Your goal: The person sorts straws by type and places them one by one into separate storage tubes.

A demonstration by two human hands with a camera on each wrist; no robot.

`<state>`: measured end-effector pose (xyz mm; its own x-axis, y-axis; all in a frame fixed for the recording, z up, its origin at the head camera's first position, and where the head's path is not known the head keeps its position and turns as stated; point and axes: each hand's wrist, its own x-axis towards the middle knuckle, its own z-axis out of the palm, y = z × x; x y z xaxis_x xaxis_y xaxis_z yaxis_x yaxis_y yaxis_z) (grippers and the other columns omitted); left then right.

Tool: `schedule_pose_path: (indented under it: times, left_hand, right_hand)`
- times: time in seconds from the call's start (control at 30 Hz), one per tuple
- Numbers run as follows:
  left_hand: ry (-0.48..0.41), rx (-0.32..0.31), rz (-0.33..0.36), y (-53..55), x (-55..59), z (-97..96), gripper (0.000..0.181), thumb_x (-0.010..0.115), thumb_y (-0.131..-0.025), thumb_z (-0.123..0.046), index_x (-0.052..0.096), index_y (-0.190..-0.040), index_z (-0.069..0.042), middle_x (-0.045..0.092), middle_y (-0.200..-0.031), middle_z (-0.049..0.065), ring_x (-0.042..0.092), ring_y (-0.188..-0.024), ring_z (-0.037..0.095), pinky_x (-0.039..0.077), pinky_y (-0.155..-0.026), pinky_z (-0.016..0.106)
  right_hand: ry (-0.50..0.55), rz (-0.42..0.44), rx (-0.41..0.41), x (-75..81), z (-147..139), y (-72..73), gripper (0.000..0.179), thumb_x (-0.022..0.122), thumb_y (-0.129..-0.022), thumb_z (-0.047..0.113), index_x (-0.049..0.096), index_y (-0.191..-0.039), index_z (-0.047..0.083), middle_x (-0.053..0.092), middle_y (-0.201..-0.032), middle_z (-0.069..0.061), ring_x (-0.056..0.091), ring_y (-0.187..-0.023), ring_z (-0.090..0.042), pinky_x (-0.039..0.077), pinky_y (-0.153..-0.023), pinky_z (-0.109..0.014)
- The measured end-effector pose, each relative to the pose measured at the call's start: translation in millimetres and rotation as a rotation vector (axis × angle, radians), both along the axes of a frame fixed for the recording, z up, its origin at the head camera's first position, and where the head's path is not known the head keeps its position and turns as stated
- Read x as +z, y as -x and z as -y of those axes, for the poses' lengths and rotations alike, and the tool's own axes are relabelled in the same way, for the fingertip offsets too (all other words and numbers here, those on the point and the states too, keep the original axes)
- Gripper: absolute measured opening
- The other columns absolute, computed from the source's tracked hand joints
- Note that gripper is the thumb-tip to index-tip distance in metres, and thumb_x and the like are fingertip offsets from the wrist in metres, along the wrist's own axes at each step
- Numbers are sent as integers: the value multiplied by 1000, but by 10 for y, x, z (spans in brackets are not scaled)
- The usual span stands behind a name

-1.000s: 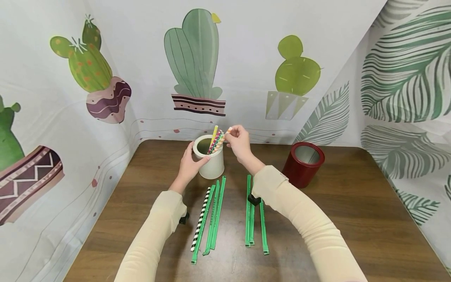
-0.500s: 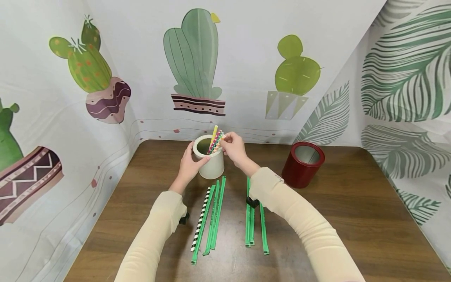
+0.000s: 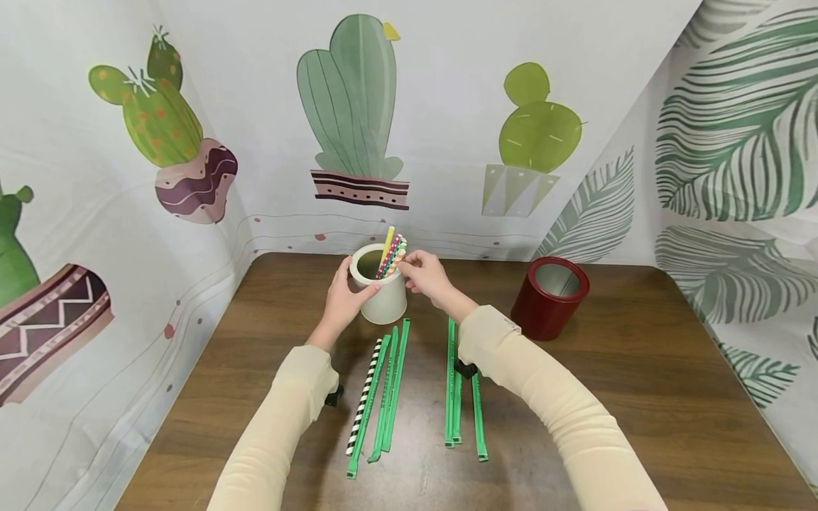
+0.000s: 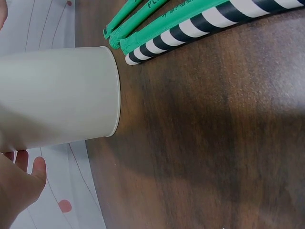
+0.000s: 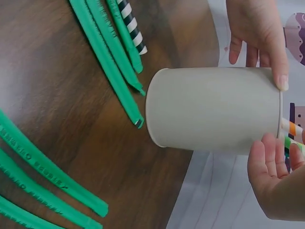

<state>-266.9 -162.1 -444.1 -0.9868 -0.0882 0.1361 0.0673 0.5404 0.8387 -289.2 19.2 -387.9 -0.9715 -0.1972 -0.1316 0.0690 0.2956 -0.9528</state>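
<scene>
In the head view a cream-white can (image 3: 385,301) stands near the table's back edge. My left hand (image 3: 343,298) grips it at the upper side, thumb on the rim. Several patterned straws lean inside it, one of them a yellow straw (image 3: 388,241). My right hand (image 3: 429,275) has its curled fingertips at an orange-and-white striped straw (image 3: 397,260) by the can's right rim. In the right wrist view, this orange-striped straw (image 5: 291,128) pokes past the rim beside the right hand (image 5: 276,181).
On the table (image 3: 255,426), green-wrapped straws (image 3: 386,397) and a black-and-white striped straw (image 3: 363,397) lie in front of the can. More green-wrapped straws (image 3: 479,419) lie under the right forearm. A dark red can (image 3: 546,305) stands to the right.
The right hand has moved left and down to the can, bringing the orange-striped straw lower among the others. Its fingers now sit below the straw's top end. The left hand has stayed put.
</scene>
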Motion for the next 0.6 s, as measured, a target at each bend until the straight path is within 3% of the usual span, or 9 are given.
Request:
schedule_pose_path:
  times: [0.17,0.4,0.6]
  left_hand:
    - [4,4,5,-1,1,-2,85,67,-74,-42,20,-140,-14,28,-142,9,30,-129,22,25,-104,42]
    - [6,3,-3,7,-4,-1,86,67,-74,-40,20,-140,-10,27,-143,10,29,-129,23,26,-104,43]
    - [5,5,-7,14,-8,-4,86,67,-74,-39,20,-140,-11,27,-143,10,30,-129,23,26,-104,43]
  right_hand:
    - [3,29,3,-48,-47,-2,18,54,-86,19,54,-95,4,57,-87,-12,56,-67,-21,51,-61,-31]
    - [17,7,12,-90,-100,-57,18,53,-87,17,55,-96,3,56,-84,-11,54,-62,-14,50,-59,-28]
    - [-28,-56,60,-205,-142,-119,15,51,-87,16,56,-95,4,57,-82,-11,55,-70,-20,47,-59,-27]
